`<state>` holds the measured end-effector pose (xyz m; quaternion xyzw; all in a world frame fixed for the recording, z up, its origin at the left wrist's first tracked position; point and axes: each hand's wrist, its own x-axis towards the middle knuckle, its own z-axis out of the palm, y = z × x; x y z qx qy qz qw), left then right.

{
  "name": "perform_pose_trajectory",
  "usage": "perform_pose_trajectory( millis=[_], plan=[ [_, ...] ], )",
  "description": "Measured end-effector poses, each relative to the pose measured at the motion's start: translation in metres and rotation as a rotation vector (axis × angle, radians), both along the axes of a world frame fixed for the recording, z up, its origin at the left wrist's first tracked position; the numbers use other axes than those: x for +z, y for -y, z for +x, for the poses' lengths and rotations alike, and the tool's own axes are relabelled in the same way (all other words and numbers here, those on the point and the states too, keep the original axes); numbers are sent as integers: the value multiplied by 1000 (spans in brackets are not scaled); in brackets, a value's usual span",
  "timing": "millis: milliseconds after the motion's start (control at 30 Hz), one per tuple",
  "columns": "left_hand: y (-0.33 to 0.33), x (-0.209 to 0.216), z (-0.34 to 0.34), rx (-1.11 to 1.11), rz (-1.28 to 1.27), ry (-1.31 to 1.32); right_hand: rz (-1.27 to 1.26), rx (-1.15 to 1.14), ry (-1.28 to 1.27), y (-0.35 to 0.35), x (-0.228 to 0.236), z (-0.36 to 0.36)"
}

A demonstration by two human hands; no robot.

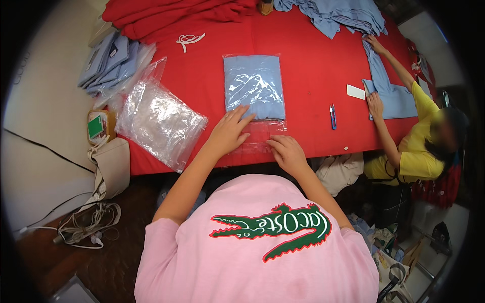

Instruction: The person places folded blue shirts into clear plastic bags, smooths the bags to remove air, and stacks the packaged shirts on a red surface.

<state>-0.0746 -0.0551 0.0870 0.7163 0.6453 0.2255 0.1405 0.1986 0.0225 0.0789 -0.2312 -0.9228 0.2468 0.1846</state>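
In front of me a folded light blue garment lies flat on the red-covered table inside a clear plastic bag. The bag's flap end points toward me, past the garment's near edge. My left hand rests with its fingers spread on the near left corner of the packed garment. At the right side of the flap, my right hand has its fingers bent and closed on the plastic edge; its thumb is mostly hidden.
A pile of clear bags lies to the left, with packed blue garments beyond it. Thread snips and a white card lie to the right. A co-worker in yellow handles a blue garment. Red cloth is heaped far left.
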Motion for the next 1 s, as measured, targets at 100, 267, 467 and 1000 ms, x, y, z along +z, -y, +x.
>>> perform_pose_trajectory(
  millis=[100, 267, 467, 1000],
  plan=[
    [-53, -21, 3, -84, 16, -221, 75, 73, 67, -3, -16, -17],
    [-84, -37, 6, -221, 37, -315, 124, 82, 176, 7, -33, -6],
    [-80, -91, -1, -215, 181, -316, 40, 25, 154, 18, -30, 0],
    [-148, -67, -20, 106, 56, -232, 68, -361, 6, -117, -47, -135]
  ],
)
